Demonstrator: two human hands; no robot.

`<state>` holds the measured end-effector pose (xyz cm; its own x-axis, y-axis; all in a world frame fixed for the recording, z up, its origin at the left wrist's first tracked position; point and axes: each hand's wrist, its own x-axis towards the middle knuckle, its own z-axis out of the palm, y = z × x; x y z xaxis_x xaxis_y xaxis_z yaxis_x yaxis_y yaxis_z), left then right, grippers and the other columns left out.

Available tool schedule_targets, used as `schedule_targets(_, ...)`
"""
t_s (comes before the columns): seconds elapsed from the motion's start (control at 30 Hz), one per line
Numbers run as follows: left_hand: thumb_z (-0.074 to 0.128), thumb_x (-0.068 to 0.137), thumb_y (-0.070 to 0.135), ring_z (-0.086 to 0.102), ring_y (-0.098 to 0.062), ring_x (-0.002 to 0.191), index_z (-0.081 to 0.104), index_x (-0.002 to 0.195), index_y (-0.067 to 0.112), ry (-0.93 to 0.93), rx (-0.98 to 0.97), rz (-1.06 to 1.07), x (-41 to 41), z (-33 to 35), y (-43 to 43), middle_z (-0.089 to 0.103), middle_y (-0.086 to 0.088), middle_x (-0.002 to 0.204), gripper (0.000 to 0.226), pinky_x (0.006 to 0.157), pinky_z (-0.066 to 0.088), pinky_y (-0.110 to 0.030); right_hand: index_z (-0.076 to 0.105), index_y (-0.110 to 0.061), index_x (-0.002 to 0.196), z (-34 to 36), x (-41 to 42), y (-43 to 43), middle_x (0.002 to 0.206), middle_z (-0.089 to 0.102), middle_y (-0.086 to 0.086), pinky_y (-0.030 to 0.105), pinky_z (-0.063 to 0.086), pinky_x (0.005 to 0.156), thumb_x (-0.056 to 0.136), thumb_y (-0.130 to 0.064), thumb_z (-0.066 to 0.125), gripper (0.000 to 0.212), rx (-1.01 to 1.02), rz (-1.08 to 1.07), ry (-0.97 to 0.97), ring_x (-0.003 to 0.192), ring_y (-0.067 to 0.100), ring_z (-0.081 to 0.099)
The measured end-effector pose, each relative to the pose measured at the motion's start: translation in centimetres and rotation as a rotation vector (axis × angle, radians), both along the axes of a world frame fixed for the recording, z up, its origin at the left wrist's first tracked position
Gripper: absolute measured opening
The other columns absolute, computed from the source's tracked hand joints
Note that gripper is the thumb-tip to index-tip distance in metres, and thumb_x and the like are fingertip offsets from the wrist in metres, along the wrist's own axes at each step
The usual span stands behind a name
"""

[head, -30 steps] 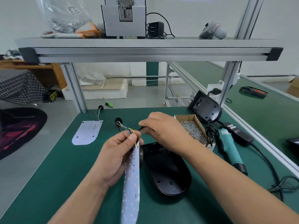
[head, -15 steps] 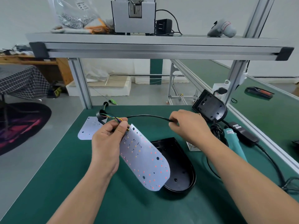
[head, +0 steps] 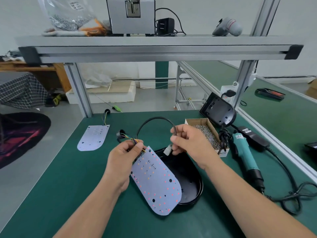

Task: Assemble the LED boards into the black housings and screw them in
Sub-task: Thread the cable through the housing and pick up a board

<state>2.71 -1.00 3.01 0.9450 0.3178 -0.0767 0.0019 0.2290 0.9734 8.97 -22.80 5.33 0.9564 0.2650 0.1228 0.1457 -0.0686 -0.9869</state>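
**Table** (head: 56,194): matt green mat, cut off at the near and right edges.

**Shelf** (head: 154,48): aluminium rail across the far side. The things on it are cropped by the top edge.

**Housing** (head: 190,179): shallow tray of glossy black plastic, straight at the far end and rounded at the near end. It lies open side up at the table's centre. Its left half is hidden under the board and its far rim behind the right hand.

**Board** (head: 155,183): thin, pale grey-lilac sheet of the same outline, dotted with red and amber LEDs and a few dark holes. It is held tilted over the housing's left side, rounded end nearest. Whether it touches the rim cannot be told.

**Left hand** (head: 124,160): pinches the board's straight far end. Its fingertips are hidden behind the sheet.

**Right hand** (head: 190,145): fingers curled round the cable, thumb beside the plug.

**Second housing** (head: 217,109): propped on edge, far right.

**Second board** (head: 93,138): flat, far left.

**Driver** (head: 243,153): teal body with a black nose, lying at the right. Its cord runs out of view.

**Box** (head: 188,121): cardboard, holding silvery screws (head: 205,134), partly behind the right hand.

**Cable** (head: 151,119): black, arching between the hands.

**Wires** (head: 132,138): thin and coloured, running from the board's far end to a black grommet (head: 119,134).

**Plug** (head: 167,150): small and white, blurred.
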Motion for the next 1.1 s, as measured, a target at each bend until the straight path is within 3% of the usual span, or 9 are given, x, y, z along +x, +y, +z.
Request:
schedule_targets(0.2, 0.073, 0.1, 0.017, 0.065, -0.018, 0.082, 0.08, 0.093, 0.018, 0.028, 0.05, -0.037, 0.1, -0.7, -0.2, 0.078, -0.002, 0.09, 0.01, 0.091, 0.053, -0.041, 0.057, -0.005, 0.1, -1.1, -0.2, 0.2, 0.084, 0.072, 0.02, 0.029, 0.06, 0.059, 0.098, 0.004, 0.065, 0.012, -0.207, 0.044, -0.054, 0.07, 0.023, 0.077)
schedule_targets(0.4, 0.071, 0.101, 0.017, 0.067, -0.016, 0.081, 0.08, 0.094, 0.019, 0.014, 0.034, -0.093, 0.0, -0.9, -0.5, 0.078, -0.003, 0.092, 0.012, 0.085, 0.054, -0.034, 0.058, -0.02, 0.09, -0.9, -0.8, 0.5, 0.076, 0.075, 0.005, 0.033, 0.06, 0.065, 0.091, -0.005, 0.073, 0.021, -0.372, 0.075, -0.229, 0.067, 0.02, 0.075)
schedule_targets(0.53, 0.072, 0.1, 0.016, 0.07, -0.009, 0.08, 0.082, 0.09, 0.028, -0.051, 0.03, -0.063, 0.1, -0.7, -1.2, 0.079, 0.002, 0.09, 0.018, 0.075, 0.057, -0.021, 0.059, -0.025, 0.089, -0.5, -0.8, 0.7, 0.077, 0.074, -0.011, 0.033, 0.054, 0.073, 0.087, -0.022, 0.079, 0.02, -0.56, 0.067, -0.343, 0.074, 0.007, 0.069)
schedule_targets(0.67, 0.075, 0.097, 0.013, 0.072, -0.005, 0.082, 0.083, 0.09, 0.029, -0.101, 0.046, -0.033, 0.3, -0.4, -1.7, 0.081, 0.005, 0.094, 0.02, 0.073, 0.055, -0.013, 0.062, -0.024, 0.087, 0.0, -0.3, 0.5, 0.074, 0.074, -0.013, 0.021, 0.046, 0.066, 0.087, -0.018, 0.08, 0.02, -0.546, 0.077, -0.305, 0.072, 0.003, 0.067)
schedule_targets(0.73, 0.076, 0.096, 0.012, 0.072, -0.003, 0.084, 0.083, 0.089, 0.029, -0.119, 0.07, -0.016, 0.4, -0.2, -2.0, 0.081, 0.007, 0.097, 0.02, 0.074, 0.054, -0.012, 0.062, -0.026, 0.085, 0.1, -0.1, 0.3, 0.076, 0.07, -0.012, 0.023, 0.045, 0.066, 0.085, -0.019, 0.083, 0.021, -0.573, 0.067, -0.317, 0.073, 0.004, 0.063)
schedule_targets(0.9, 0.078, 0.094, 0.01, 0.075, -0.006, 0.095, 0.082, 0.089, 0.03, -0.132, 0.134, -0.012, 0.4, -0.1, -2.5, 0.082, 0.006, 0.105, 0.022, 0.079, 0.056, -0.016, 0.069, -0.028, 0.091, -0.3, 0.4, -0.3, 0.104, 0.058, -0.006, 0.029, 0.044, 0.095, 0.084, -0.023, 0.087, 0.02, -0.622, 0.009, -0.44, 0.109, 0.014, 0.051)
schedule_targets(1.0, 0.078, 0.095, 0.012, 0.075, -0.013, 0.099, 0.082, 0.092, 0.031, -0.127, 0.13, -0.026, 0.3, -0.3, -2.6, 0.082, 0.003, 0.106, 0.02, 0.086, 0.056, -0.024, 0.066, -0.029, 0.095, -0.7, 0.6, -0.9, 0.104, 0.061, -0.007, 0.033, 0.047, 0.094, 0.088, -0.025, 0.083, 0.018, -0.598, 0.045, -0.402, 0.104, 0.012, 0.057)
schedule_targets(1.1, 0.077, 0.096, 0.012, 0.074, -0.008, 0.093, 0.081, 0.091, 0.032, -0.12, 0.127, -0.034, 0.3, -0.2, -2.8, 0.081, 0.004, 0.103, 0.021, 0.083, 0.055, -0.022, 0.066, -0.032, 0.1, -0.9, 0.7, -1.1, 0.101, 0.065, -0.008, 0.033, 0.05, 0.089, 0.092, -0.028, 0.078, 0.015, -0.621, 0.098, -0.39, 0.096, 0.007, 0.061)
